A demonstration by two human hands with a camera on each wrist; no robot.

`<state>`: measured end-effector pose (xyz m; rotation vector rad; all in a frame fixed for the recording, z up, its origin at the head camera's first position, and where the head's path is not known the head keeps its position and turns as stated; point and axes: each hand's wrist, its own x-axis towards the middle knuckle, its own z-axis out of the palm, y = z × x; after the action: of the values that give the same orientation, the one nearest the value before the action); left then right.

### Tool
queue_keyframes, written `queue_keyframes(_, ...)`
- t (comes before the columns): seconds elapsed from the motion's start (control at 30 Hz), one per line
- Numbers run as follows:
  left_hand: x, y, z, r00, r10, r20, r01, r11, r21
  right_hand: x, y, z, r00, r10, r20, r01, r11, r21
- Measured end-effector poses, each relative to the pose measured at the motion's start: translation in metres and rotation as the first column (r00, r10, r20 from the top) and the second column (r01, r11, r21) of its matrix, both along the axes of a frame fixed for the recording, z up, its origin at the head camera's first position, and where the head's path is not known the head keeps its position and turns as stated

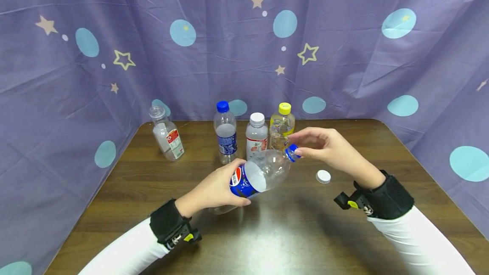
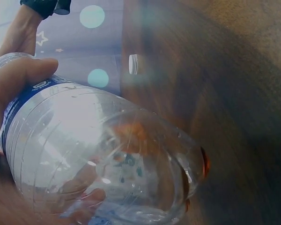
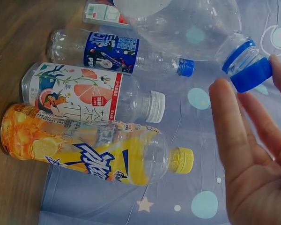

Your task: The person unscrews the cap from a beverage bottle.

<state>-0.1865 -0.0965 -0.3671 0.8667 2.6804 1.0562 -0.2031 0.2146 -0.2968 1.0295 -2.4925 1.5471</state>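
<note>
A left hand grips a large Pepsi bottle, tilted over the table; the right hand pinches its blue cap, screw threads showing beneath. The cap could drop if that pinch slackens, the thin plastic could buckle under a hard squeeze, and a swing could topple neighbours.

Counted: two hands; five bottles, one held, four standing: uncapped bottle, blue-capped bottle, white-capped bottle, yellow-capped bottle; five caps, including one loose white cap on the table.

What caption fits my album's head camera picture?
Left hand grips a Pepsi bottle; right hand touches its blue cap.
</note>
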Motion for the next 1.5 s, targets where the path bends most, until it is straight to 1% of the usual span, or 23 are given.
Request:
queue_keyframes(0.13,0.000,0.000,0.001,1.000,0.002,-0.002,-0.002,1.000,-0.002,0.000,0.001,0.001,0.997,-0.003,0.071,0.001,1.000,0.028)
queue_keyframes(0.2,0.000,0.000,0.002,1.000,0.002,0.000,-0.002,1.000,-0.001,0.000,0.001,0.002,0.997,0.008,0.081,-0.011,0.999,0.039)
queue_keyframes(0.37,0.000,-0.001,0.001,1.000,0.002,0.009,-0.002,1.000,0.004,0.000,0.003,0.003,0.998,0.050,0.027,-0.052,0.996,0.071)
queue_keyframes(0.5,0.000,-0.001,0.001,1.000,0.004,0.005,-0.004,1.000,0.006,-0.001,0.003,0.004,0.996,0.094,0.003,-0.094,0.993,0.066)
queue_keyframes(0.63,0.000,-0.002,0.000,1.000,0.005,0.002,-0.005,1.000,0.010,-0.001,0.004,0.004,0.994,0.110,-0.018,-0.109,0.992,0.060)
queue_keyframes(0.77,0.000,-0.001,-0.001,1.000,0.014,0.003,-0.014,1.000,0.011,0.000,0.006,0.005,0.995,0.063,-0.073,-0.060,0.997,0.044)
queue_keyframes(0.87,0.001,-0.001,-0.001,1.000,0.020,-0.012,-0.020,1.000,0.012,-0.002,0.011,0.006,0.989,-0.059,-0.138,0.058,0.998,-0.016)
queue_keyframes(0.9,0.001,-0.001,-0.001,1.000,0.021,-0.016,-0.021,1.000,0.014,-0.003,0.014,0.006,0.975,-0.131,-0.180,0.127,0.991,-0.035)
queue_keyframes(0.93,0.001,-0.001,-0.001,1.000,0.022,-0.019,-0.022,1.000,0.017,-0.005,0.017,0.006,0.952,-0.201,-0.231,0.192,0.980,-0.060)
queue_keyframes(0.97,0.001,-0.001,-0.001,1.000,0.022,-0.021,-0.022,1.000,0.020,-0.008,0.020,0.005,0.919,-0.272,-0.287,0.258,0.962,-0.085)
queue_keyframes(1.0,0.001,-0.001,-0.001,1.000,0.023,-0.020,-0.023,0.999,0.023,-0.012,0.025,0.003,0.872,-0.343,-0.349,0.328,0.939,-0.104)
queue_keyframes(1.07,0.002,-0.001,-0.001,1.000,0.023,-0.012,-0.022,0.999,0.026,-0.021,0.035,-0.003,0.758,-0.462,-0.460,0.461,0.879,-0.122)
queue_keyframes(1.1,0.002,-0.001,-0.001,1.000,0.021,-0.008,-0.021,0.999,0.029,-0.025,0.041,-0.007,0.698,-0.499,-0.515,0.520,0.846,-0.115)
queue_keyframes(1.13,0.002,-0.001,-0.002,1.000,0.020,-0.005,-0.020,0.999,0.029,-0.029,0.047,-0.012,0.655,-0.509,-0.559,0.559,0.824,-0.096)
queue_keyframes(1.17,0.002,-0.001,-0.002,1.000,0.019,-0.002,-0.019,0.999,0.031,-0.033,0.053,-0.018,0.629,-0.509,-0.587,0.593,0.803,-0.059)
queue_keyframes(1.2,0.002,-0.001,-0.002,1.000,0.018,0.001,-0.018,0.999,0.031,-0.035,0.059,-0.024,0.621,-0.493,-0.609,0.618,0.786,-0.005)
queue_keyframes(1.23,0.002,-0.002,-0.003,1.000,0.018,0.002,-0.018,0.999,0.030,-0.038,0.064,-0.030,0.632,-0.466,-0.619,0.632,0.772,0.064)
queue_keyframes(1.27,0.002,-0.002,-0.003,1.000,0.019,0.003,-0.019,0.999,0.028,-0.039,0.070,-0.037,0.657,-0.432,-0.618,0.638,0.756,0.149)
queue_keyframes(1.3,0.003,-0.002,-0.003,1.000,0.020,0.005,-0.020,0.999,0.025,-0.040,0.075,-0.044,0.690,-0.393,-0.608,0.632,0.737,0.241)
queue_keyframes(1.33,0.003,-0.002,-0.003,1.000,0.020,0.007,-0.020,1.000,0.021,-0.041,0.079,-0.051,0.737,-0.358,-0.574,0.609,0.719,0.334)
queue_keyframes(1.4,0.003,-0.002,-0.003,1.000,0.019,0.012,-0.019,1.000,0.017,-0.041,0.086,-0.064,0.828,-0.301,-0.472,0.536,0.672,0.511)
queue_keyframes(1.43,0.004,-0.002,-0.003,1.000,0.019,0.014,-0.019,1.000,0.015,-0.041,0.088,-0.070,0.867,-0.283,-0.409,0.488,0.645,0.588)
queue_keyframes(1.5,0.004,-0.002,-0.003,1.000,0.017,0.017,-0.018,1.000,0.013,-0.040,0.091,-0.079,0.918,-0.264,-0.296,0.397,0.607,0.689)
